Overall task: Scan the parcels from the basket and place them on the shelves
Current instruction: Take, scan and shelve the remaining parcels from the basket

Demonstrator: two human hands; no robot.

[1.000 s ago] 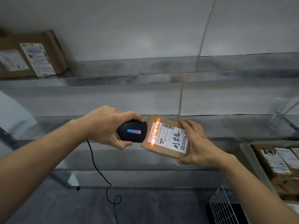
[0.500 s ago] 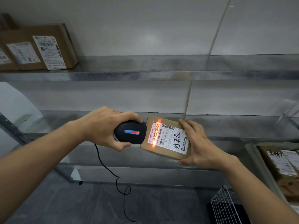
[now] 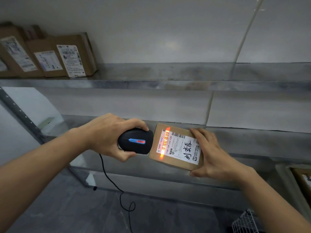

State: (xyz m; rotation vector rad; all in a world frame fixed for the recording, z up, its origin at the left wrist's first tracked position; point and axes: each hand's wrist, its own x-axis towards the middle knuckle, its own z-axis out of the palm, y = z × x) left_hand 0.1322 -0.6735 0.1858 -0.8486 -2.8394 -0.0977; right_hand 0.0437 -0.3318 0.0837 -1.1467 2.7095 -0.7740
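Observation:
A small brown cardboard parcel [image 3: 170, 161] with a white label is held in front of the middle metal shelf [image 3: 262, 145]. My right hand [image 3: 213, 155] grips its right side, fingers on top and thumb below. My left hand [image 3: 107, 133] holds a black barcode scanner [image 3: 134, 142] with a blue and red light strip, its nose close to the parcel's left edge. An orange scan line crosses the barcode at the label's left side. The scanner's black cable [image 3: 111, 180] hangs down to the floor.
Several labelled cardboard boxes [image 3: 67, 56] stand on the upper shelf [image 3: 168, 84] at far left. A tray with a parcel [image 3: 303, 180] shows at the right edge. A white wire basket [image 3: 245, 222] sits at bottom right. Grey floor lies below.
The view has shifted so the boxes on the upper shelf show further in from the left. Both hands, scanner and parcel hold nearly the same pose, with the scan line still on the barcode.

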